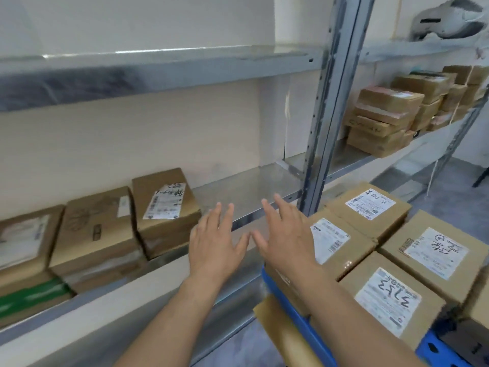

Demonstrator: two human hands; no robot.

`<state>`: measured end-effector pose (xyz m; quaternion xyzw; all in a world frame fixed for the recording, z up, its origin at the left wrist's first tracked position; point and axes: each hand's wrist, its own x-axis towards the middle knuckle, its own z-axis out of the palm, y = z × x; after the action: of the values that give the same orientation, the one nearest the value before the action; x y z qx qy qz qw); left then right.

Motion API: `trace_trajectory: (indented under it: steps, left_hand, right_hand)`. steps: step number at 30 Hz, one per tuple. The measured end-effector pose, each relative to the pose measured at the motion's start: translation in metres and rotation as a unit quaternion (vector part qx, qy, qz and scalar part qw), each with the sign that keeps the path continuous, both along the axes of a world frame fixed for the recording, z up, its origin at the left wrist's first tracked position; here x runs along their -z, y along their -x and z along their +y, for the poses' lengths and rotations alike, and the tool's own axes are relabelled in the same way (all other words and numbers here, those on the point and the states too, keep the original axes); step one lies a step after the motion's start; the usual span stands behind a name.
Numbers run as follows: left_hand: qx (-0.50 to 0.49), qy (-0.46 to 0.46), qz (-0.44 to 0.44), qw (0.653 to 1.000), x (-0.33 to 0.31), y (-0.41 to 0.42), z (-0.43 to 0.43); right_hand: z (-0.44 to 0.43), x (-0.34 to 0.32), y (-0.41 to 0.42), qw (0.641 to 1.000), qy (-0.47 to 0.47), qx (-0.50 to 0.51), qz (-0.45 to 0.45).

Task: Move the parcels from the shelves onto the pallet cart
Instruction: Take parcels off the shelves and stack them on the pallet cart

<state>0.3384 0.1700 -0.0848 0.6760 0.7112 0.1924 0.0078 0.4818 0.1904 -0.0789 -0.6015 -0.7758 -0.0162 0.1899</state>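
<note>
Head view: at frame centre, the left hand (215, 241) and right hand (284, 234) are held flat-fingered, gripping nothing, over the bare shelf (246, 186) edge between shelved parcels (165, 210) and cart parcels (370, 207).

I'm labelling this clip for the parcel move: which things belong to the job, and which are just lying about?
Job: shelf parcels; loaded parcels; blue pallet cart; stacked parcels on the far shelf; left hand; right hand, both empty.
Lying about: grey object on the top shelf; flat cardboard sheet beside the cart.

bare shelf (246, 186) between labelled parcel (165, 207) and upright post (321, 144).
</note>
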Motion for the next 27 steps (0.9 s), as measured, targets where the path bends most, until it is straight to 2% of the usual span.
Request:
trace_trajectory:
  steps: [3,9,14,21,24,27]
  left_hand:
    - [-0.047,-0.030,-0.020,0.998,0.000,0.031,-0.006]
    - [-0.125,-0.035,-0.042,0.991,-0.002,0.081,-0.013]
    - [-0.185,0.004,-0.098,0.978,0.000,0.114,-0.014]
    - [-0.210,0.038,-0.205,0.955,-0.009,0.125,-0.007]
    - [-0.222,0.039,-0.220,0.949,-0.009,0.125,-0.006]
    - [-0.244,0.038,-0.236,0.940,-0.008,0.131,-0.007]
  right_hand:
    - [0.007,-0.011,0.032,0.999,0.003,-0.032,0.002]
    - [0.023,-0.010,0.080,0.994,0.030,-0.110,0.003]
    - [0.036,-0.002,0.113,0.987,0.095,-0.129,-0.006]
    - [0.055,0.014,0.136,0.966,0.202,-0.157,0.035]
    - [0.059,0.014,0.136,0.961,0.225,-0.144,0.076]
    - [0.062,0.009,0.128,0.965,0.218,-0.087,0.117]
